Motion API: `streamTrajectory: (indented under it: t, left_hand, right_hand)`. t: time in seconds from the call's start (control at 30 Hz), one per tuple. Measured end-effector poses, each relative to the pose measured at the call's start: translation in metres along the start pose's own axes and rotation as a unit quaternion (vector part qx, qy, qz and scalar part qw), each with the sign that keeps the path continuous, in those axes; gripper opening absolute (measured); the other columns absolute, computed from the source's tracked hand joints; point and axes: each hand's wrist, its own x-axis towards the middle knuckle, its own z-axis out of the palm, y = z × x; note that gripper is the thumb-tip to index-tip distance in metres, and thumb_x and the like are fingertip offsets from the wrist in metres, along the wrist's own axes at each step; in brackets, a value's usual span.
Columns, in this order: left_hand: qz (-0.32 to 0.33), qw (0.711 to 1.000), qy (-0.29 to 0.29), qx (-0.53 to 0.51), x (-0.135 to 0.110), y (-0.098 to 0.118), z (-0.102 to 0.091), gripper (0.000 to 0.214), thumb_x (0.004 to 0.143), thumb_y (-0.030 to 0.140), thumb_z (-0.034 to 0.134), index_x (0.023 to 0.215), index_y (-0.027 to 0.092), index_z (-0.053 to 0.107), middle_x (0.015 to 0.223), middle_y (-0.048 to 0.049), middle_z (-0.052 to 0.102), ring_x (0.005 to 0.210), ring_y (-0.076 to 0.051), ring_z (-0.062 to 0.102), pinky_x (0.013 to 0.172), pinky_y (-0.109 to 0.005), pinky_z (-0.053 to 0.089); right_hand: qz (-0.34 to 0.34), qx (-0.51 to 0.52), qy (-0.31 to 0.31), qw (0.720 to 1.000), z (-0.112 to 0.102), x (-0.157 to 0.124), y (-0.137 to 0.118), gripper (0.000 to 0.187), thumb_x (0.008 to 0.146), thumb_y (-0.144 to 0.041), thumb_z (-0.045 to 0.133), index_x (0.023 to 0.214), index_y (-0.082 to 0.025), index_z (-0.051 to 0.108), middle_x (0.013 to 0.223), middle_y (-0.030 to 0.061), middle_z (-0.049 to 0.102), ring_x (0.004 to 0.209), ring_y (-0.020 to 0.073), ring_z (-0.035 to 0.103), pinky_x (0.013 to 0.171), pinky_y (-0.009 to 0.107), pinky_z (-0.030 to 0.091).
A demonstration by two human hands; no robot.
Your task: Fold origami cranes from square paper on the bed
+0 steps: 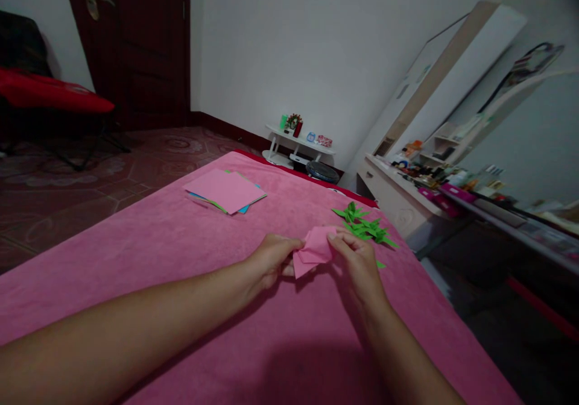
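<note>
A partly folded sheet of pink origami paper [315, 247] is held up between my two hands, above the pink bedspread [190, 345]. My left hand [277, 259] pinches its left edge, thumb on top and fingers underneath. On the opposite side, my right hand [357, 254] grips the upper right part between thumb and fingers. Just past my right hand lie several folded green paper figures [368, 227] with pointed tips. A stack of coloured paper sheets [226, 191], pink on top with blue and green edges showing, rests farther off to the left.
Along the right stands a dressing table [402, 194] crowded with bottles and small items, beneath a mirror. A small white shelf [298, 140] holds ornaments by the far wall. At the left are a red folding chair [49, 91] and a dark door [149, 49].
</note>
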Motion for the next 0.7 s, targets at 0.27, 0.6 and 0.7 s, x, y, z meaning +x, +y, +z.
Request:
streamTrajectory:
  t: [0.27,0.6,0.7]
  left_hand:
    - [0.003,0.999,-0.006,-0.043,0.005,-0.008,-0.005,0.013,0.074,0.014,0.058,0.077,0.005,0.067,0.069,-0.0129,0.07,0.055,-0.016,0.064,0.054,-0.025,0.053]
    - [0.069,0.995,-0.011,-0.068,0.009,-0.018,-0.006,0.013,0.077,0.017,0.06,0.082,0.007,0.067,0.079,-0.0119,0.071,0.063,-0.015,0.066,0.062,-0.026,0.055]
    - [0.079,0.994,-0.013,-0.069,0.009,-0.018,-0.006,0.012,0.076,0.015,0.061,0.082,0.006,0.066,0.081,-0.0129,0.071,0.066,-0.016,0.066,0.065,-0.027,0.056]
  right_hand:
    - [0.018,0.057,0.043,0.997,0.001,0.002,0.001,0.022,0.068,-0.039,0.067,0.062,-0.018,0.068,0.099,0.0084,0.064,0.087,0.025,0.059,0.066,0.034,0.049]
    - [-0.022,0.089,0.008,0.996,0.008,-0.002,-0.003,0.012,0.067,-0.03,0.068,0.071,-0.019,0.069,0.082,0.003,0.064,0.077,0.0183,0.059,0.071,0.031,0.047]
    - [-0.001,0.112,0.011,0.994,0.008,-0.001,0.002,0.014,0.066,-0.031,0.067,0.067,-0.018,0.068,0.08,0.0028,0.064,0.069,0.0162,0.057,0.063,0.028,0.046]
